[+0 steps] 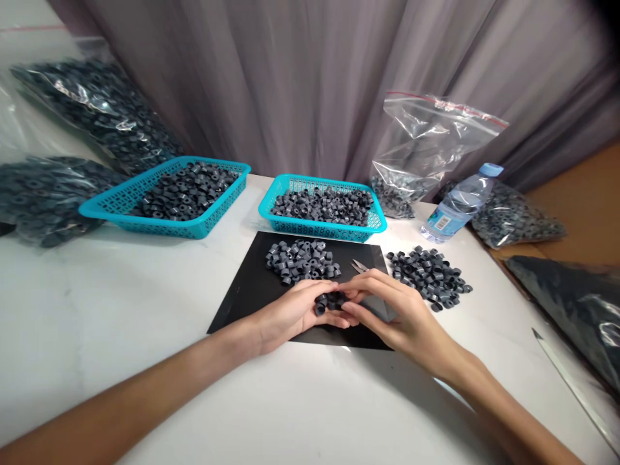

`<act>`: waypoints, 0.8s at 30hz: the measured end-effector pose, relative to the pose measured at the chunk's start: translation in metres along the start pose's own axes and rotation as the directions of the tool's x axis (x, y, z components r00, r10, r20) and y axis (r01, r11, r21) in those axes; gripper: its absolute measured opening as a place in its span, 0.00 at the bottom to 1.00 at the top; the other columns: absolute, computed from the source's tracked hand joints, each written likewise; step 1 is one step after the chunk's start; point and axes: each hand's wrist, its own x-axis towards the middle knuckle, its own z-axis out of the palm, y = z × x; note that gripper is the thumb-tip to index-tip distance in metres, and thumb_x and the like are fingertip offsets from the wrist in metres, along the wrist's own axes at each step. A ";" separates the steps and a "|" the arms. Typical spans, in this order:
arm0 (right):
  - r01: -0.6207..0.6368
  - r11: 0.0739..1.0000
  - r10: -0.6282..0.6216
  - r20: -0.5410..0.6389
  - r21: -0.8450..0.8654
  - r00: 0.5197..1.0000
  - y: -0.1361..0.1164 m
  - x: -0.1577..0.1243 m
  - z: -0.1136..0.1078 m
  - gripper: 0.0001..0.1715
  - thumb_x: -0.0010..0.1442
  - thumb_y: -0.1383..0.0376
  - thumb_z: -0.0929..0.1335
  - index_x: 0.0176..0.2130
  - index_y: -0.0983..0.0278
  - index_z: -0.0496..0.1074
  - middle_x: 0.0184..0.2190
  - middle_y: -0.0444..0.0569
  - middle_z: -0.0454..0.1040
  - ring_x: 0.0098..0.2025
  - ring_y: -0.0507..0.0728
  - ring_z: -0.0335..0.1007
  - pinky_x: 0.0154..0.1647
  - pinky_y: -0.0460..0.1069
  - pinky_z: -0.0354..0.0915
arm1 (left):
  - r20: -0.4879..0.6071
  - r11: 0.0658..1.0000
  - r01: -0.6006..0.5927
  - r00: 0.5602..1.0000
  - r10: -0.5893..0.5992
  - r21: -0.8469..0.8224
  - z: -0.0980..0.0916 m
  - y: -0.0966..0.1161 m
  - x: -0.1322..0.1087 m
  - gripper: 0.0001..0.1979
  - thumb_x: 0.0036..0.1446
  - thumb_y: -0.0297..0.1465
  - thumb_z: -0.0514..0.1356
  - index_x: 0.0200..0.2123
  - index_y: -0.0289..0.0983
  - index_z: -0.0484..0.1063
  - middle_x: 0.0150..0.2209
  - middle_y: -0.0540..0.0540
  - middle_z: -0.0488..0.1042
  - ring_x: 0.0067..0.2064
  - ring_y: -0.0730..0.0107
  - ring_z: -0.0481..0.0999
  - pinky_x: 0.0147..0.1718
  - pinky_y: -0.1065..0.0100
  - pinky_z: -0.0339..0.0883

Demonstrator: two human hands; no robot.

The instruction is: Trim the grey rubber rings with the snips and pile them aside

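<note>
Low over a black mat [237, 300], my left hand [290, 309] is cupped around several small dark grey cylindrical pieces [323, 303] with hollow ends. The fingertips of my right hand [394, 307] close in on these pieces from the other side and touch them. Which piece they grip is partly hidden. Just beyond the fingers lies a heap of similar grey pieces [303, 259] on the mat. The pointed metal tips of a small tool [359, 265] stick out behind my right hand, which covers the rest. Another heap of pieces [431, 276] lies right of the mat.
Two turquoise baskets, one left [203, 227] and one centre [314, 230], hold more pieces. Filled plastic bags stand at the left [97, 103] and back right [411, 148]. A water bottle [455, 206] stands at the right, and a long pale strip [571, 381] lies near the right edge.
</note>
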 end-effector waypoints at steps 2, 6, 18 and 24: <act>-0.009 1.000 0.009 -0.031 -0.007 0.999 0.000 -0.001 -0.002 0.12 0.69 0.67 0.66 0.51 0.61 0.72 0.41 0.50 0.74 0.42 0.56 0.72 0.44 0.51 0.70 | 0.041 1.000 0.017 0.999 -0.017 0.005 0.001 0.002 0.000 0.13 0.66 0.31 0.57 0.41 0.29 0.79 0.36 0.39 0.81 0.37 0.62 0.82 0.48 0.59 0.72; -0.077 0.995 0.068 -0.127 -0.067 0.990 0.003 -0.002 -0.005 0.10 0.70 0.67 0.64 0.48 0.61 0.73 0.42 0.51 0.73 0.40 0.55 0.72 0.42 0.50 0.70 | 0.048 0.997 0.078 0.996 -0.079 0.018 0.002 0.004 0.000 0.16 0.67 0.35 0.56 0.42 0.28 0.78 0.37 0.34 0.83 0.39 0.58 0.84 0.51 0.58 0.70; -0.064 0.993 0.061 -0.030 -0.102 0.998 0.016 -0.002 0.005 0.08 0.69 0.66 0.66 0.43 0.60 0.75 0.42 0.52 0.74 0.45 0.59 0.71 0.48 0.54 0.70 | 0.061 0.993 0.063 0.997 -0.057 -0.097 0.004 0.002 0.000 0.12 0.63 0.33 0.61 0.33 0.30 0.77 0.32 0.40 0.82 0.40 0.56 0.84 0.54 0.53 0.70; -0.114 0.992 0.109 -0.099 -0.054 0.989 0.016 -0.002 0.008 0.08 0.70 0.64 0.64 0.41 0.61 0.73 0.40 0.51 0.72 0.40 0.57 0.70 0.42 0.52 0.70 | 0.115 1.000 0.022 0.993 -0.024 0.020 0.002 0.003 -0.001 0.11 0.62 0.34 0.63 0.39 0.30 0.79 0.41 0.39 0.83 0.47 0.56 0.83 0.59 0.57 0.67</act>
